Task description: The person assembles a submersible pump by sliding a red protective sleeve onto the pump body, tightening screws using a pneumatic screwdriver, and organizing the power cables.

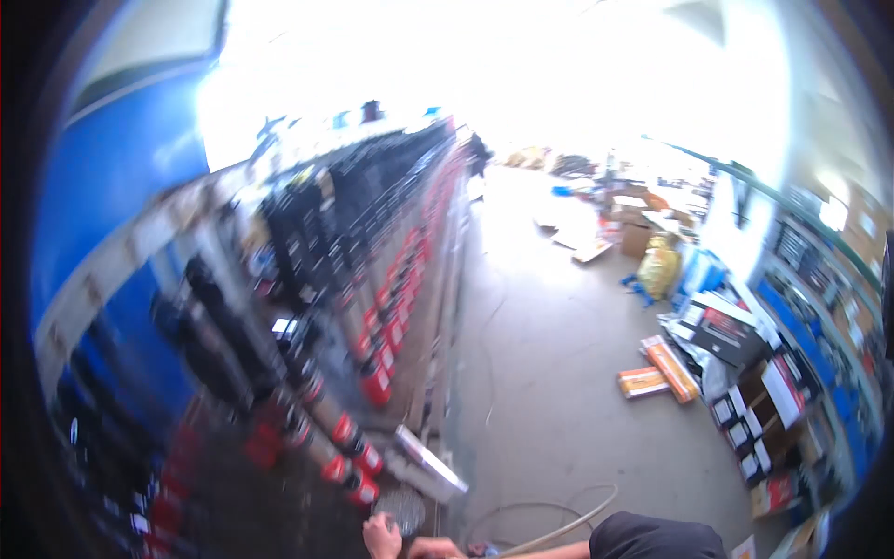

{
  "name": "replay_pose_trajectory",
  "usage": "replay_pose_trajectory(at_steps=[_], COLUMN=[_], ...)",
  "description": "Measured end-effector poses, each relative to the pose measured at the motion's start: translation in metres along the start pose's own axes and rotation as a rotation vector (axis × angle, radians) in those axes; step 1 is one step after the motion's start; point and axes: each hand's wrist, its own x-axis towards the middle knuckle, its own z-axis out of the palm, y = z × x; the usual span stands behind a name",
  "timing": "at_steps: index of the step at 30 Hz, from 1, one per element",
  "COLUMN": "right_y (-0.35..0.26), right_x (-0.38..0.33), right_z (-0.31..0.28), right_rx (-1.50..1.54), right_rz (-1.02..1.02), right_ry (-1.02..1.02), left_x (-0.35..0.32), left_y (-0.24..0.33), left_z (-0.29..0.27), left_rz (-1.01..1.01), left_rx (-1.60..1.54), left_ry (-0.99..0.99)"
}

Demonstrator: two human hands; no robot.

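One hand (382, 536) shows at the bottom edge, its forearm running off to the right along the frame's lower rim; which hand it is cannot be told, and the blur hides whether its fingers are curled or spread, or whether they hold anything. It sits just below a round grey mesh disc (404, 510), close to touching it — contact cannot be confirmed. Just above the disc a silver metal piece (428, 463) juts out at the foot of the long machine (372, 242), which runs from the near left away toward the bright far end. Along the machine's lower side stands a row of red-and-white bobbins (375, 384), with dark spools and parts above them. Right of the disc, a pale hose (559, 522) loops over the grey floor (549, 373), and beside it lies a dark fabric shape (656, 538) at the bottom edge — possibly clothing. Further right of the machine, across the floor, lie orange boxes (661, 371), then black cartons (722, 326) and blue shelving (819, 345) along the wall.
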Motion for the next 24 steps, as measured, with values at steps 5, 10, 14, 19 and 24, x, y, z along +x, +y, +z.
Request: replay_pose_trajectory(at_steps=[5,10,14,19,24], right_y=[0.0,0.024,0.039,0.017,0.034], right_x=[-0.038,-0.047,-0.046,-0.015,0.004], right_z=[-0.033,-0.052,-0.059,-0.049,-0.035], right_rx=[0.159,0.143,0.022,-0.068,-0.181], right_rz=[0.202,0.006,0.094,0.191,0.003], right_ry=[0.078,0.166,0.239,0.261,0.169], left_x=[0.053,0.063,0.063,0.047,0.033], left_y=[-0.002,-0.043,-0.042,0.009,0.0], left_z=[0.075,0.099,0.071,0.024,0.019], left_rz=[0.032,0.088,0.022,-0.125,-0.721], left_rx=[0.412,0.618,0.42,0.072,-0.98], left_ry=[-0.358,-0.316,-0.238,-0.094,-0.083])
